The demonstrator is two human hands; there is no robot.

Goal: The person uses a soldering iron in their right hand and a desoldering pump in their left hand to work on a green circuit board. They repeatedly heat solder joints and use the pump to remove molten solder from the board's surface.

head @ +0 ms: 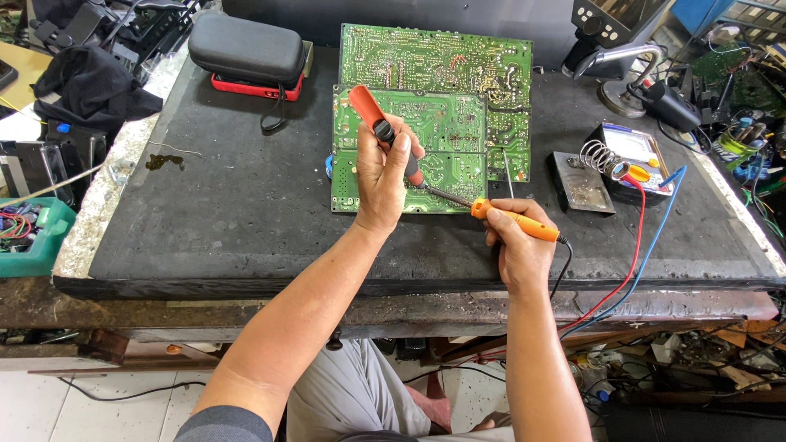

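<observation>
My left hand (pixel 383 178) grips an orange and black solder sucker (pixel 381 129) upright, its tip down on a small green circuit board (pixel 442 131). My right hand (pixel 516 245) holds an orange-handled soldering iron (pixel 517 220) low and nearly flat, its metal tip (pixel 446 196) reaching left to the same spot on the board. That board lies solder side up and overlaps a larger green circuit board (pixel 446 57) behind it. Both rest on a dark mat (pixel 237 213).
A soldering iron stand (pixel 591 176) with a coil spring sits right of the boards, beside a multimeter (pixel 643 155) with red and blue leads (pixel 634 254). A black zip case (pixel 246 45) lies on a red box at the back left. A teal parts bin (pixel 33 237) stands at left.
</observation>
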